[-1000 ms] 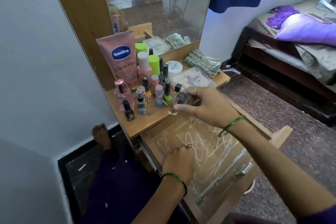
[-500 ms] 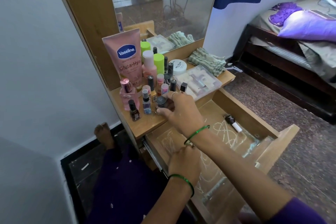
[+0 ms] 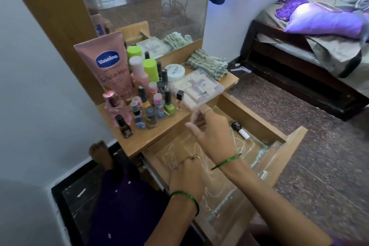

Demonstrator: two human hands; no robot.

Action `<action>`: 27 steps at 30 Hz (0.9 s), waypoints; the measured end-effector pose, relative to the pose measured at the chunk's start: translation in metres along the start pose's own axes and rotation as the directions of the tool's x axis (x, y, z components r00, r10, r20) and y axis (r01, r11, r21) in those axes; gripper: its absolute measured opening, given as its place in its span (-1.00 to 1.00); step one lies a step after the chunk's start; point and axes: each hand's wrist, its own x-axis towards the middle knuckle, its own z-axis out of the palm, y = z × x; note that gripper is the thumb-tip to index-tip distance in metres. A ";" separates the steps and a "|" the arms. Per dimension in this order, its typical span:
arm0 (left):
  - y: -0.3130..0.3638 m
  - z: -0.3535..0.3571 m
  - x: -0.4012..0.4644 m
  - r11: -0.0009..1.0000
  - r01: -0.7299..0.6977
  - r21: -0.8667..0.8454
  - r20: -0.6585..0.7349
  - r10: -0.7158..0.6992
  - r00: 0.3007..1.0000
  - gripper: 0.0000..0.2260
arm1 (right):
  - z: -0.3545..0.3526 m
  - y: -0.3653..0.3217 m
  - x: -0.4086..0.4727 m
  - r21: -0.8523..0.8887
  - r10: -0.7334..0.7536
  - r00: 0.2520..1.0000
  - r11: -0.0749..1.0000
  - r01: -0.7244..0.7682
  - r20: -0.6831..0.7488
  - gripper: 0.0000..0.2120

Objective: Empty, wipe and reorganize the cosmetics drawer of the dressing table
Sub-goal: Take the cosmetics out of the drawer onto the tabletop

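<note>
Dressing table top [image 3: 159, 138] crowded with cosmetics; right hand [image 3: 213, 134] hovers loose-fingered and empty over the open drawer [image 3: 279, 150]; left hand [image 3: 185, 173] rests curled inside, grip unclear

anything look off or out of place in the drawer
One small bottle with a dark cap lies on its side near the far wall of the open drawer, while the other cosmetics stand on the tabletop. White scribble marks cover the drawer's lining.

I see matt wooden drawer [image 3: 257, 118] with glossy clear plastic liner [image 3: 223, 181], woven cloth [image 3: 207, 64] upper centre, speckled stone floor [image 3: 319, 146].
</note>
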 end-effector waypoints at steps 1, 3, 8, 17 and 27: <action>-0.008 -0.002 0.000 0.994 0.072 -0.082 -0.023 -0.074 0.997 -0.85 | -0.006 0.012 0.001 -0.066 0.064 0.998 0.996 -0.063 0.007 -0.83; 0.051 0.012 0.021 0.992 -0.001 -0.129 -0.014 -0.001 1.000 -0.86 | -0.079 0.081 -0.015 -0.288 0.349 0.933 0.887 -0.360 -0.089 -0.89; 0.054 0.007 0.034 0.987 0.002 -0.159 0.020 0.002 1.000 -0.82 | -0.084 0.122 -0.013 -0.599 0.671 0.741 0.599 -0.532 0.014 -0.75; 0.020 -0.006 0.011 0.992 -0.027 -0.125 -0.044 0.021 0.999 -0.76 | -0.077 0.131 0.012 -0.721 0.635 0.757 0.452 -0.525 -0.153 -0.78; 0.011 0.000 -0.001 0.964 -0.174 -0.200 -0.220 0.129 0.967 -0.76 | -0.081 0.109 0.013 -0.708 0.481 0.852 0.528 -0.470 -0.207 -0.81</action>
